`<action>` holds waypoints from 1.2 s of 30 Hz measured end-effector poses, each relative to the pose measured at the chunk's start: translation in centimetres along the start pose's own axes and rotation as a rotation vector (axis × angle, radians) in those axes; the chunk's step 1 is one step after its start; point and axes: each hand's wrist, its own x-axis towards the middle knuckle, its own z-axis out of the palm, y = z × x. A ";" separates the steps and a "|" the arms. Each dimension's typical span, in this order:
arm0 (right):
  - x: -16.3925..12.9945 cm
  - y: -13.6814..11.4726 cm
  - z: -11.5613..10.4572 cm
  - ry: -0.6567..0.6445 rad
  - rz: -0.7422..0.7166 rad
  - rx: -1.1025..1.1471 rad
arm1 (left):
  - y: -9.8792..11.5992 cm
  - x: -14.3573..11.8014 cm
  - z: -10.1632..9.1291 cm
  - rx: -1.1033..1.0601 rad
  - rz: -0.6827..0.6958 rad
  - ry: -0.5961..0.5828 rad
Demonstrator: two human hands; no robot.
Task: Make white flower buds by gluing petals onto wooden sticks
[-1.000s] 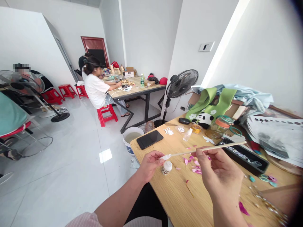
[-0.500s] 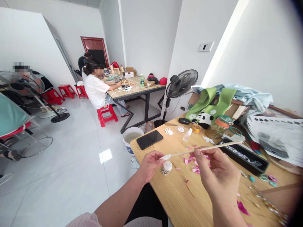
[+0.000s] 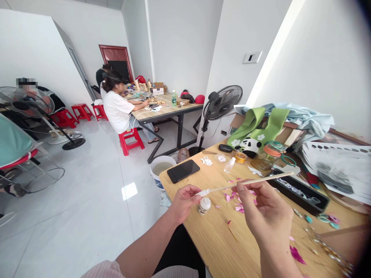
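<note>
A small whitish, translucent piece (image 3: 204,192) is pinched between the thumb and fingers of my left hand (image 3: 185,201). My right hand (image 3: 266,206) grips a slim pale stick (image 3: 276,176) near its middle, holding it slanted above the table. The stick's thin left end meets the whitish piece; I cannot tell whether they are joined. Just below my left fingertips stands a small white bottle (image 3: 204,206) with a rounded cap. Pink petals (image 3: 239,208) lie scattered on the wooden table (image 3: 213,239) under the stick, partly hidden by my right hand.
A black phone (image 3: 183,171) lies at the table's left edge, beside a bucket (image 3: 156,178) on the floor. Farther back are a clear dropper bottle (image 3: 229,165), a glass jar (image 3: 265,157) and a black tray (image 3: 311,200). A co-worker (image 3: 117,104) sits at another table.
The stick's right end has shifted slightly left and down with a small movement of my right hand. My left hand keeps its pinch in nearly the same place.
</note>
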 end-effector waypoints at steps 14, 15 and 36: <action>0.0 0.0 -0.1 0.020 -0.003 0.008 | -0.1 0.1 -0.1 -0.008 0.001 -0.007; 0.0 0.0 -0.1 0.018 -0.002 0.009 | -0.1 0.1 -0.1 -0.008 -0.001 -0.004; 0.0 0.4 0.1 -0.025 -0.026 0.003 | -0.1 0.2 0.1 0.010 -0.007 -0.002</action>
